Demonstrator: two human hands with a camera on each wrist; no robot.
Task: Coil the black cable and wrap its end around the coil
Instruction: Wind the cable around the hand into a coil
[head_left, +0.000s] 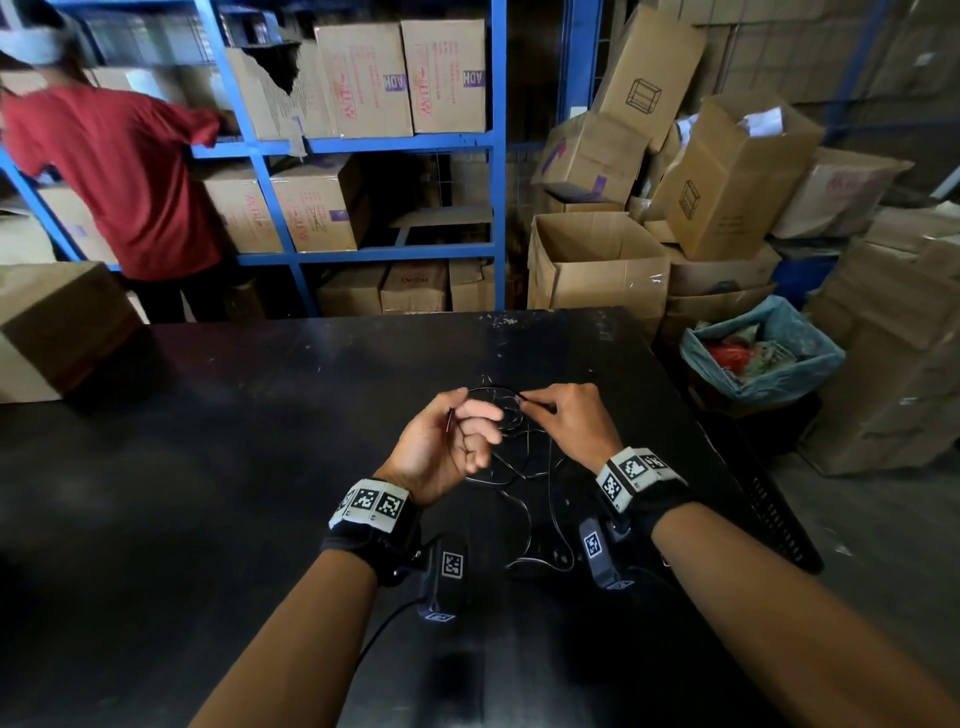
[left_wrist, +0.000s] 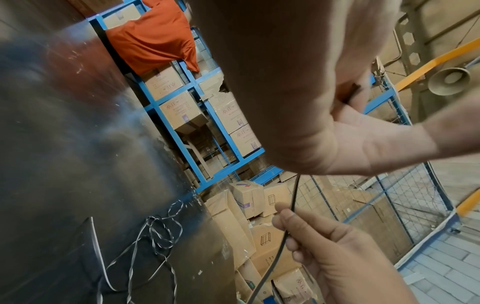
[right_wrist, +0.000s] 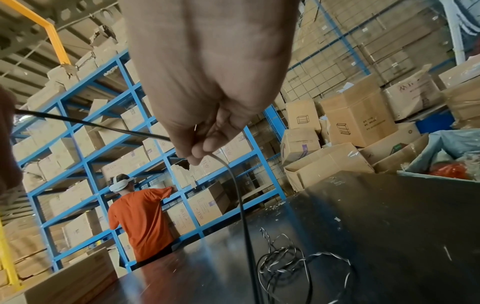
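Observation:
A thin black cable (head_left: 493, 388) runs taut between my two hands above the black table (head_left: 260, 467). My left hand (head_left: 467, 415), palm up with fingers curled, holds one part of the cable near the thumb. My right hand (head_left: 530, 402) pinches the cable between thumb and fingertips (right_wrist: 200, 148). In the left wrist view the cable (left_wrist: 293, 197) comes out from under my left palm and runs down to the right hand (left_wrist: 324, 246). From the right pinch the cable (right_wrist: 241, 205) drops to the table. The rest of it lies in loose tangled loops (head_left: 519, 467) below my hands.
A cardboard box (head_left: 57, 332) sits on the table's left end. Behind the table stand blue shelves (head_left: 363, 145) full of boxes, where a person in a red shirt (head_left: 130, 182) works. Open boxes (head_left: 597, 260) and a bin with a blue bag (head_left: 763, 353) stand at the right.

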